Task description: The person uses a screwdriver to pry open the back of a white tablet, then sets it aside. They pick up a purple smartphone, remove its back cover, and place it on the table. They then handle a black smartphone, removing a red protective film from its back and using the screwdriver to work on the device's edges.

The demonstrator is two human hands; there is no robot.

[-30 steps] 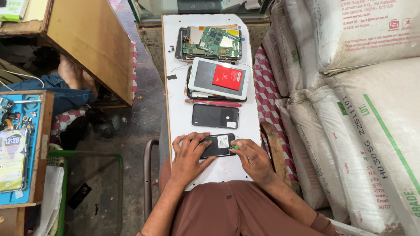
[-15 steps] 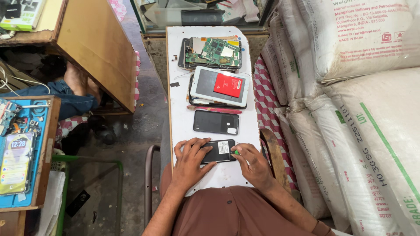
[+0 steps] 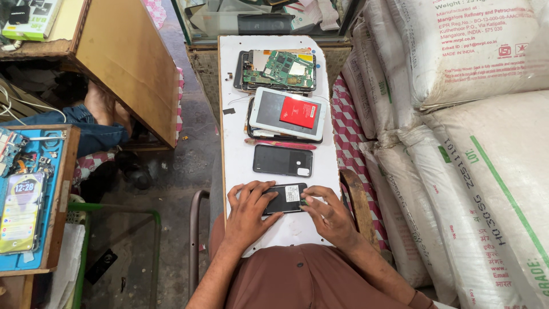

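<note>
A small black phone [image 3: 284, 198] with a white label lies on the near end of a narrow white board [image 3: 237, 149] across my lap. My left hand [image 3: 250, 212] presses its left half with spread fingers. My right hand [image 3: 327, 215] pinches the phone's right edge, where a small green piece shows at the fingertips. Just beyond lies a black phone back cover [image 3: 283, 160].
Farther up the board lie a red pen-like tool [image 3: 280, 144], a white tablet [image 3: 287, 113] with a red card on it, and an opened device with a green circuit board [image 3: 278, 69]. Stacked white sacks [image 3: 457, 126] stand right. A wooden table [image 3: 123, 57] and another person's bare foot [image 3: 104, 106] are left.
Both hands stay on the small black phone. The view has shifted slightly, so the board and hands sit a little lower and to the right.
</note>
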